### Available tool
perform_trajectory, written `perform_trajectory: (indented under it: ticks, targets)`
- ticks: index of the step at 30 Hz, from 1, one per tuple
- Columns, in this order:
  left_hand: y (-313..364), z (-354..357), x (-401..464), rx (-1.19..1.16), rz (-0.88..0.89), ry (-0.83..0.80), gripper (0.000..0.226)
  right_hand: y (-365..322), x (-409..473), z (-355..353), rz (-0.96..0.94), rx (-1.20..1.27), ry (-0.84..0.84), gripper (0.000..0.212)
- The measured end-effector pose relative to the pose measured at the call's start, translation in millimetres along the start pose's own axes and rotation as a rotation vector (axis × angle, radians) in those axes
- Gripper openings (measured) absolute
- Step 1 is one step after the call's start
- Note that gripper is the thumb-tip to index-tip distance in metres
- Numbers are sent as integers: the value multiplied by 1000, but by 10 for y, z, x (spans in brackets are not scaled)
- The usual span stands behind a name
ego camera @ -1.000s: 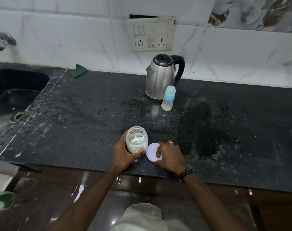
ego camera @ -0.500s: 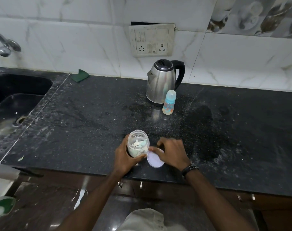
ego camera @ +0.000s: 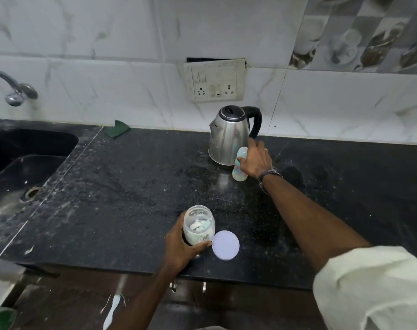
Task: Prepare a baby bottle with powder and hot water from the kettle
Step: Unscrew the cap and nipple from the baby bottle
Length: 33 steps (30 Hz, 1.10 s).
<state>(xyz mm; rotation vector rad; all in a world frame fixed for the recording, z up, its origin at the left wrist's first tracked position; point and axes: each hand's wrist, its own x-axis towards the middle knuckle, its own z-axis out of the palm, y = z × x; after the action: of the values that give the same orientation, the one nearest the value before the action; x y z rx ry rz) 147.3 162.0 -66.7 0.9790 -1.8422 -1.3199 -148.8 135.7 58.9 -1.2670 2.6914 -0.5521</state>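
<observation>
Progress check: you're early on, I'd say. Powder jar (ego camera: 198, 224) is open near the front edge of the table (ego camera: 131, 186), its lilac lid (ego camera: 225, 245) lying flat just beside it, and your left hand (ego camera: 181, 246) has its grip wrapped around the jar. Your right hand (ego camera: 256, 160) is way out at the back by the kettle (ego camera: 228, 136), thumb and fingers closing on the baby bottle (ego camera: 239, 169); looks like it's grasping it, though the hand hides part of the bottle. Bottle sits right in front of the kettle, cap seemingly on. So the jar's open, but everything else is left: bring the bottle over, uncap it, scoop powder in, pour hot water, close it up. Can't tell whether the kettle has water in it.
</observation>
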Motion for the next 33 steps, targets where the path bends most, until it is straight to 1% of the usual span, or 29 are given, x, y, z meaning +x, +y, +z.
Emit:
perform_trajectory:
  ticks: [2,5,11,14,17,21,24,28,31,33]
  targets:
    - [6,-5,-6,-1,-1,-4,90,22,79,42,-7,-32,-99,73]
    - [28,-9,-8,4,-4,-8,89,54,122,109,-27,-30,-156,68]
    - [19,-4,-12,12,-30,-12,90,83,97,153,-39,-7,-79,57]
    - [9,-6,-17,22,-40,-15,92,105,0,136,-36,-12,-69,52]
    - [9,-13,-16,30,-48,-22,94,126,-189,98,-72,-20,-66,48]
    - [-7,-28,1,29,-55,-35,99,149,-593,-8,-85,-1,-64,50]
    - [5,-29,6,35,-61,-54,103,215,-934,-67,-58,22,-75,53]
    - [29,-46,-13,37,-71,-77,121,362,-1303,-153,-21,37,-99,54]
    - [101,-34,-71,69,-46,-71,115,471,-1496,-212,2,32,-115,56]
    - [166,-26,-115,59,-43,-30,127,535,-1597,-232,8,43,-116,56]
